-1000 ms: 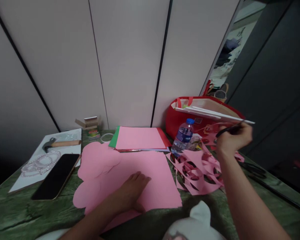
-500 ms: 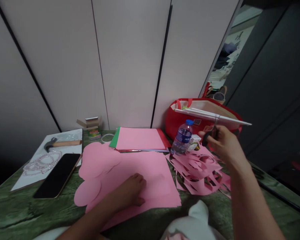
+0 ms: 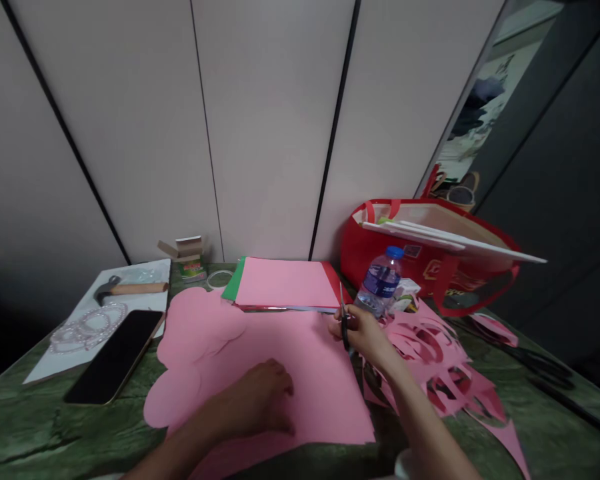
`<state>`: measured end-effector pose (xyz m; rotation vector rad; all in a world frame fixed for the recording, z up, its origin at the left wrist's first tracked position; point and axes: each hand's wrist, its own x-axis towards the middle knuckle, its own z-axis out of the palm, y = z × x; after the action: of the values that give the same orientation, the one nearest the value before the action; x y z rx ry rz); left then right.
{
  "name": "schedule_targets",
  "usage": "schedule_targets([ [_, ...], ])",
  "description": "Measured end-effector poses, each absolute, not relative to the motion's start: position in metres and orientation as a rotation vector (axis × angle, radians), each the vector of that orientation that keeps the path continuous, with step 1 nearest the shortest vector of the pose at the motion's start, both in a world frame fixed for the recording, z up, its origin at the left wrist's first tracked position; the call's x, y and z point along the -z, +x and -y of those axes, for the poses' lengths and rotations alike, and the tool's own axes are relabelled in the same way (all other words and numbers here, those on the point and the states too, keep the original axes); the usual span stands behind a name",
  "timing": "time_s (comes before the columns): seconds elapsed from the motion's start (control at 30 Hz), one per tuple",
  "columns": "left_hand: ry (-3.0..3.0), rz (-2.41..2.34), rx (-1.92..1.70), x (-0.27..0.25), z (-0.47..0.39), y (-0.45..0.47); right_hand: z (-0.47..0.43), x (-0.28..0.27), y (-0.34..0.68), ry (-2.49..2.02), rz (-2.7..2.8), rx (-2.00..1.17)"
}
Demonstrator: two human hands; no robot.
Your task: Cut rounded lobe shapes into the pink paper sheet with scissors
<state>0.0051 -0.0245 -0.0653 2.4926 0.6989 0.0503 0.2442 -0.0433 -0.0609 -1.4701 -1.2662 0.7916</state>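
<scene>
My left hand (image 3: 267, 397) rests on pink paper sheets (image 3: 320, 393), its fingers a little bent and apart, with nothing gripped. In my right hand (image 3: 357, 327) is a pair of scissors (image 3: 345, 323) with dark handles, blades pointing up. That hand hovers at the right edge of the sheets, in front of the water bottle (image 3: 379, 283). Rounded pink paper cutouts (image 3: 200, 323) overlap the left side of the sheets. Curly pink paper scraps (image 3: 430, 353) lie in a heap beside my right forearm.
Behind the sheets lies a stack of coloured paper (image 3: 285, 283). A red bag (image 3: 355, 243) with white boards (image 3: 430, 233) across it stands at the back right. On the left are a phone (image 3: 115, 357), a hammer (image 3: 135, 288), beaded strands (image 3: 90, 327) and a small open box (image 3: 190, 263).
My right hand has moved left with the scissors, from in front of the bag to the edge of the sheets. The view has shifted slightly; my left hand stays on the paper.
</scene>
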Motion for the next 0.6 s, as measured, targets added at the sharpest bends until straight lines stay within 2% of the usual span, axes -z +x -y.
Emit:
schedule_targets([
  [0.17, 2.814, -0.681, 0.060, 0.070, 0.034, 0.010, 0.036, 0.082, 0.241, -1.597, 1.300, -0.749],
  [0.4, 2.902, -0.607, 0.188, 0.055, 0.034, 0.012, 0.036, 0.086, 0.227, -1.666, 1.340, -0.718],
  [0.6, 2.587, -0.634, -0.022, 0.059, 0.029, 0.006, 0.038, 0.084, 0.234, -1.644, 1.290, -0.727],
])
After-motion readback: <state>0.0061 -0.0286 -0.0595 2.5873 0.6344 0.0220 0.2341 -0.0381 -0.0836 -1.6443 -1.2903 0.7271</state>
